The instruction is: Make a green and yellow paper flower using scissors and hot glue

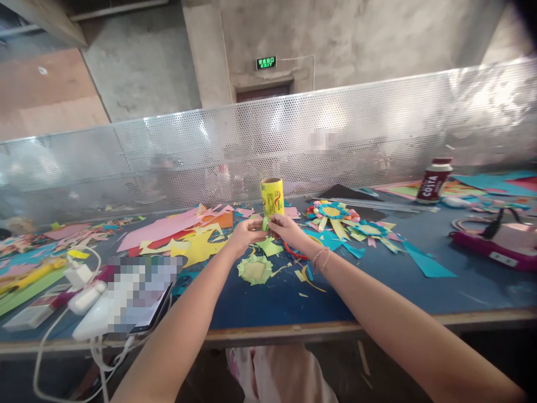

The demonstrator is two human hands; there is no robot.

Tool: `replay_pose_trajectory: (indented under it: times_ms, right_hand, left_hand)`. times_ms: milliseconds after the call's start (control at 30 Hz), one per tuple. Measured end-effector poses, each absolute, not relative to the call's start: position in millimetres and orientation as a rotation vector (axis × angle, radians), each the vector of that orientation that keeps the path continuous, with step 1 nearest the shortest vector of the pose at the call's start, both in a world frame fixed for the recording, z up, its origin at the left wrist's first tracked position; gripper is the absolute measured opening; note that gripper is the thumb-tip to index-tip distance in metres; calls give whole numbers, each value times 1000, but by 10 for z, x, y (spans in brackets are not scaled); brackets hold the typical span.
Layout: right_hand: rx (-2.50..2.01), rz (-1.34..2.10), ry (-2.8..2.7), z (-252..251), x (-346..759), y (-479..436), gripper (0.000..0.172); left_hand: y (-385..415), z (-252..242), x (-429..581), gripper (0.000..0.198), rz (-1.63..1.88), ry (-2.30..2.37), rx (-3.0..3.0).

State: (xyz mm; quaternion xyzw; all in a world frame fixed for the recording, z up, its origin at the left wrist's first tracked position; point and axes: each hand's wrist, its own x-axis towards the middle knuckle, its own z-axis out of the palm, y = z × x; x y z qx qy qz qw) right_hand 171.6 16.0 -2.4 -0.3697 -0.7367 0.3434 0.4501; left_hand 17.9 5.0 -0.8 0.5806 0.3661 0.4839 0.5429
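Note:
My left hand and my right hand come together above the middle of the table, fingers pinched. Between their fingertips is a small green paper piece, partly hidden by the fingers. Directly behind them a yellow printed tube stands upright with its round opening upward; I cannot tell whether my fingers touch it. A pale green paper rosette lies on the table just below my hands. Red and yellow rings lie beside my right wrist.
Paper flowers, a turquoise strip and a dark red bottle are to the right. Yellow paper scraps and pink sheets spread leftward. A phone with white cables lies front left. A perforated metal screen borders the back.

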Motion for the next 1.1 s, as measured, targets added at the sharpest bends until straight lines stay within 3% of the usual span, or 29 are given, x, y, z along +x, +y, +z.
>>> replay_pose_trajectory:
  times_ms: [200, 567, 667, 1100]
  right_hand:
    - [-869, 829, -1827, -36, 1723, 173, 19]
    - [-881, 779, -1822, -52, 1734, 193, 12]
    - [-947, 736, -1810, -65, 1749, 225, 6]
    - [-844, 809, -1731, -81, 1757, 260, 14]
  left_hand:
    - [42, -6, 198, 39, 1184, 868, 1311]
    - [9, 61, 206, 13, 1168, 827, 1206]
    - [10, 71, 205, 16, 1168, 828, 1188]
    - [5, 123, 163, 24, 1169, 760, 1073]
